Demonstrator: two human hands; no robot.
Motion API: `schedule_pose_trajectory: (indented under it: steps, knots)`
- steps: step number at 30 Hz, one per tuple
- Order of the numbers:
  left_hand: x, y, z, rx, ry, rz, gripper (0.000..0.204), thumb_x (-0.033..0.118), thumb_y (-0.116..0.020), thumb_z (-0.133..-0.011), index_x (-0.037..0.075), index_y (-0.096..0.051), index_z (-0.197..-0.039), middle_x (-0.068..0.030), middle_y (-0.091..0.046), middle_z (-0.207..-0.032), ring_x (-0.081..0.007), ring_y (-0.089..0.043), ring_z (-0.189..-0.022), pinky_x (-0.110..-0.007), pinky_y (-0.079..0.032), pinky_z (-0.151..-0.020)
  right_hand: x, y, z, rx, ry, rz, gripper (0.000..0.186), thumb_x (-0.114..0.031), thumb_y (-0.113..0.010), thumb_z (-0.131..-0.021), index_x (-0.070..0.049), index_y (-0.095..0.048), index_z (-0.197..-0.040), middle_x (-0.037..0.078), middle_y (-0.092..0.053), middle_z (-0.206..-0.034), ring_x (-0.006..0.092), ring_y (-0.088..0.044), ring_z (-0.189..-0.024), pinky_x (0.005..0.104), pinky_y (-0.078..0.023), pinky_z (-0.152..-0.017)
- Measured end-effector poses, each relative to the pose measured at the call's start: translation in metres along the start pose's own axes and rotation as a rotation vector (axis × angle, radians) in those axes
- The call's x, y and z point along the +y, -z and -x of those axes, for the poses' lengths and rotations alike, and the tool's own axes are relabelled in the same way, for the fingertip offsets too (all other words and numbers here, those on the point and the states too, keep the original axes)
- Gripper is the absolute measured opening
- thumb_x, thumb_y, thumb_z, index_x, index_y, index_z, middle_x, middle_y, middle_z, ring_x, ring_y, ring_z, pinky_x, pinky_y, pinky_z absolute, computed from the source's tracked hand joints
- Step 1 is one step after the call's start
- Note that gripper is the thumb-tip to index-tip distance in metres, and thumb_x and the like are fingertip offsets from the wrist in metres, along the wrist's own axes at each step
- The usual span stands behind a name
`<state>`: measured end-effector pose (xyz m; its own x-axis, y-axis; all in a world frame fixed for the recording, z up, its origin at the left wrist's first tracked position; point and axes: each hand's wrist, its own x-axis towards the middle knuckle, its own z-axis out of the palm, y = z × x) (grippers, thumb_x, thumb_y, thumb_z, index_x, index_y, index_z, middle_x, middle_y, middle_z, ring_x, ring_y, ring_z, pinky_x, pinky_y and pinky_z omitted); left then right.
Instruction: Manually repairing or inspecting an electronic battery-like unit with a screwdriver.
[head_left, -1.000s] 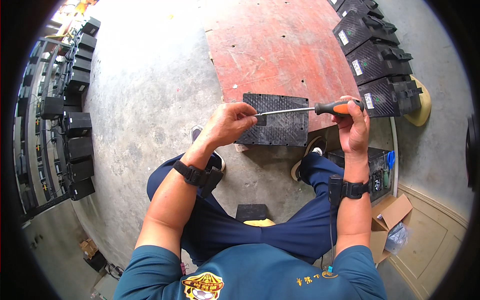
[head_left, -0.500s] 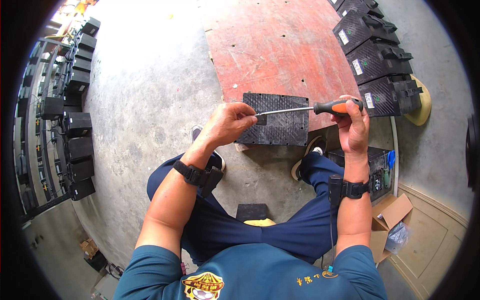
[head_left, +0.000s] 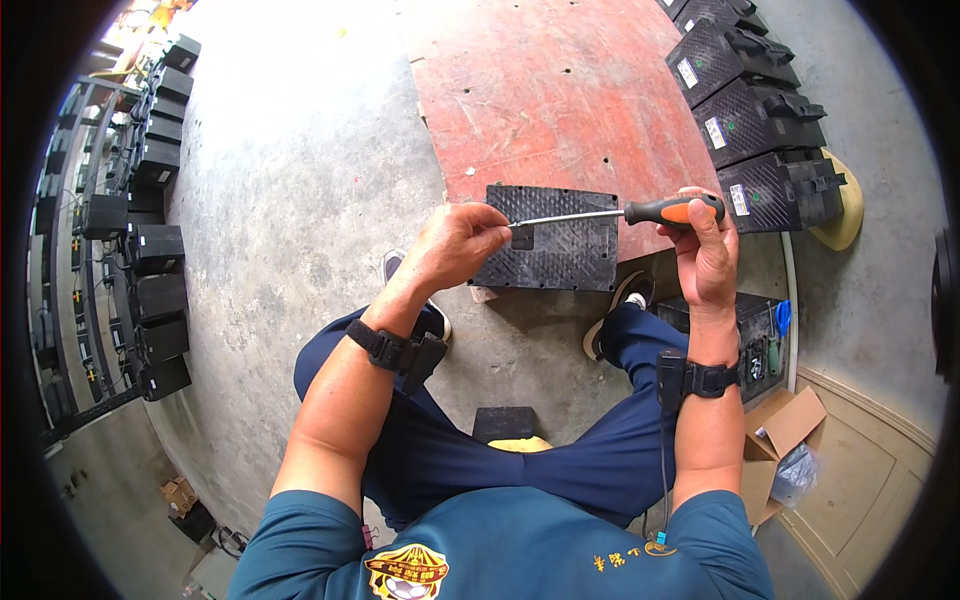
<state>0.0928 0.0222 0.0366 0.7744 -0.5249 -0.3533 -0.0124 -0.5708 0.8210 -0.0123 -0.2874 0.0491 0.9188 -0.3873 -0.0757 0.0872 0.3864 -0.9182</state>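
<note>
My right hand is closed around the black-and-orange handle of a screwdriver, held nearly level with its shaft pointing left. At the shaft's tip, the thumb and fingers of my left hand are pinched together. Whatever sits between those fingertips is too small to make out. Below the shaft lies a flat black box with a textured top, a row of small holes along its rim and a recessed patch near its left side. It rests at the near end of a reddish board.
Similar black boxes with straps line the right side. A rack of black units stands at the left. Near my right knee are a crate of tools and an opened cardboard box. A small black block lies between my feet.
The screwdriver has shifted very slightly left. My left fingertips have drawn back a touch, and more of the tip shows. The black box has stayed put.
</note>
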Motion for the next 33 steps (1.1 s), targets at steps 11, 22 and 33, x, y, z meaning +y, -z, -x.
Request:
schedule_pose_trajectory:
  steps: [11,22,33]
  knots:
    - [-0.0024,-0.0008,-0.0009,0.023,-0.040,-0.023,0.022,0.019,-0.070,-0.094,0.001,-0.075,-0.105,-0.0132,-0.075,-0.090,-0.0192,-0.069,-0.084,-0.035,-0.054,-0.078,0.0019,-0.0006,0.0006,-0.014,0.023,0.026,0.032,-0.023,-0.075,-0.095,-0.001,-0.064,-0.115,0.009,-0.068,-0.104,0.0190,-0.070,-0.093,0.0347,-0.061,-0.079]
    - [-0.0036,-0.0008,-0.0011,0.037,-0.035,-0.037,0.021,0.019,-0.069,-0.095,0.001,-0.075,-0.105,-0.0133,-0.075,-0.089,-0.0197,-0.070,-0.083,-0.035,-0.055,-0.077,-0.0004,-0.0050,0.0020,-0.027,0.055,0.068,0.035,-0.025,-0.075,-0.096,0.000,-0.063,-0.117,0.010,-0.069,-0.102,0.0181,-0.070,-0.091,0.0337,-0.061,-0.080]
    - [-0.0021,0.0002,-0.0005,0.053,-0.042,-0.065,0.022,0.019,-0.069,-0.095,0.000,-0.074,-0.105,-0.0126,-0.074,-0.088,-0.0190,-0.070,-0.082,-0.035,-0.054,-0.076,-0.0016,-0.0059,0.0026,-0.039,0.075,0.101,0.037,-0.026,-0.074,-0.096,0.001,-0.062,-0.119,0.010,-0.069,-0.103,0.0186,-0.070,-0.091,0.0328,-0.060,-0.082]
